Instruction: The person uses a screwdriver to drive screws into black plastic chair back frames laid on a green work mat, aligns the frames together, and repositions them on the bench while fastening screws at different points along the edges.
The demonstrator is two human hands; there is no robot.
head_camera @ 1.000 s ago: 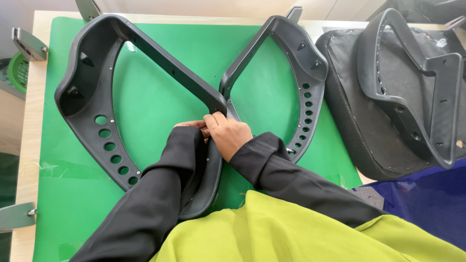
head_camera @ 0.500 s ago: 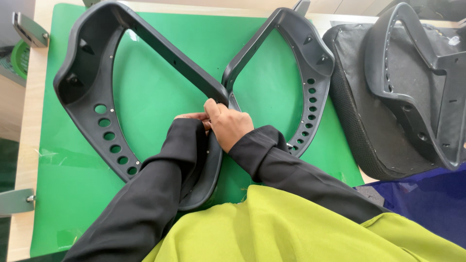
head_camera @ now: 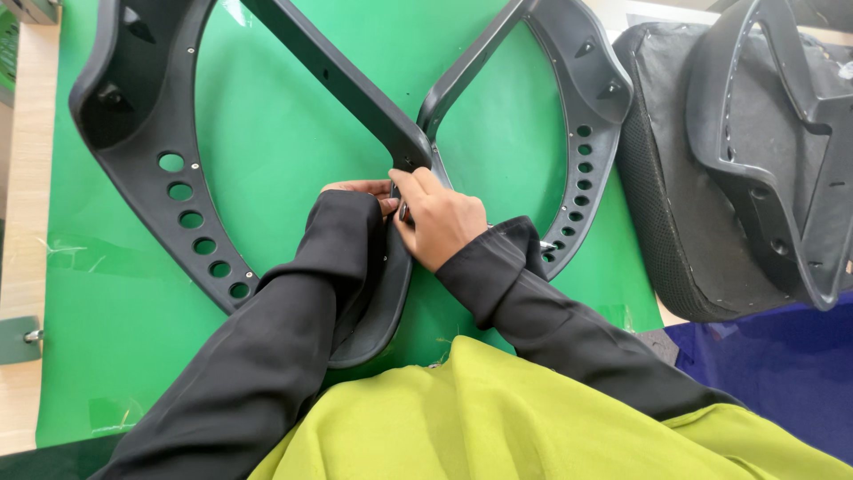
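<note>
Pressing together on the black chair frame [head_camera: 391,151] centre: right hand [head_camera: 440,222] curled, left hand [head_camera: 364,189] grip unclear.

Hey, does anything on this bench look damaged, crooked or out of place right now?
Nothing stands out. The black chair frame lies flat on the green mat, both hands, left hand and right hand, meet at its centre joint. The mat only shows small scuffs and stray threads.

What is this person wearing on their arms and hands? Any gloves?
No gloves: both hands are bare. The left hand is mostly covered by a long black sleeve reaching past the wrist; the right hand shows fully, with a matching black sleeve ending in a cuff. A yellow-green garment covers the body.
</note>
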